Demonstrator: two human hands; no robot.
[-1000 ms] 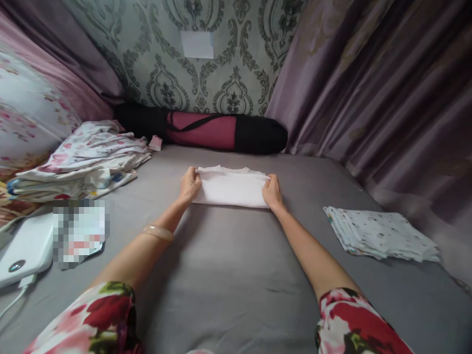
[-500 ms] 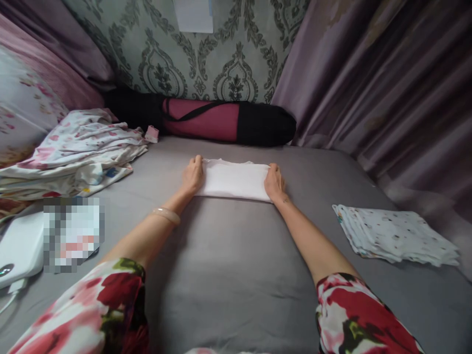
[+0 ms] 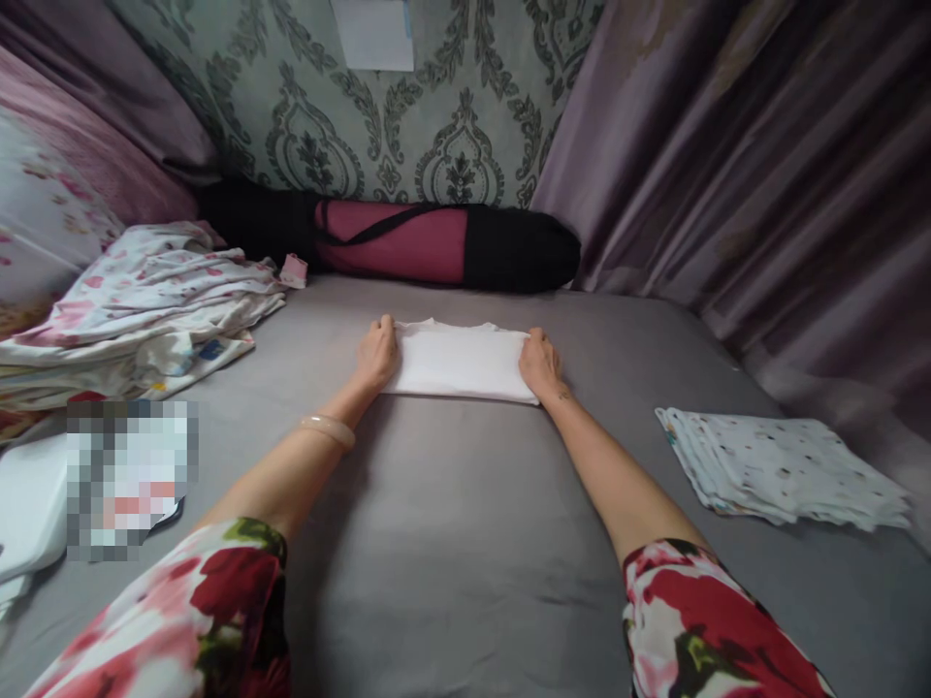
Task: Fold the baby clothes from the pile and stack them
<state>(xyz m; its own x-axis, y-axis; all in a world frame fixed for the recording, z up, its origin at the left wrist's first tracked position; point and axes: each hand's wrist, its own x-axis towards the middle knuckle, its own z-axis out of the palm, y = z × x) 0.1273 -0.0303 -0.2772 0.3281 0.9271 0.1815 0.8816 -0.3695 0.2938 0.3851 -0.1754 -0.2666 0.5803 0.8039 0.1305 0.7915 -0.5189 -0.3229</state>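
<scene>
A white folded cloth [image 3: 462, 364], perhaps a garment, lies as a flat rectangle on the grey bed sheet [image 3: 465, 523]. Its far edge is uneven, with thin fabric showing behind the top layer. My left hand [image 3: 378, 353] grips the left end, fingers curled over the far corner. At the right end, my right hand [image 3: 541, 363] is closed on the opposite corner in the same way. The fingertips of both hands are partly hidden by the fabric.
To the right lies a folded stack of patterned cloths [image 3: 786, 467]. Crumpled printed clothes [image 3: 160, 301] lie at the left, above a white power bank [image 3: 33, 504] and a blurred-out item [image 3: 138, 480]. A black and maroon long bag [image 3: 393, 242] lies along the wall.
Both hands keep hold of the white cloth's ends with almost no movement. The far edge of the cloth stands slightly higher. The view has shifted a little.
</scene>
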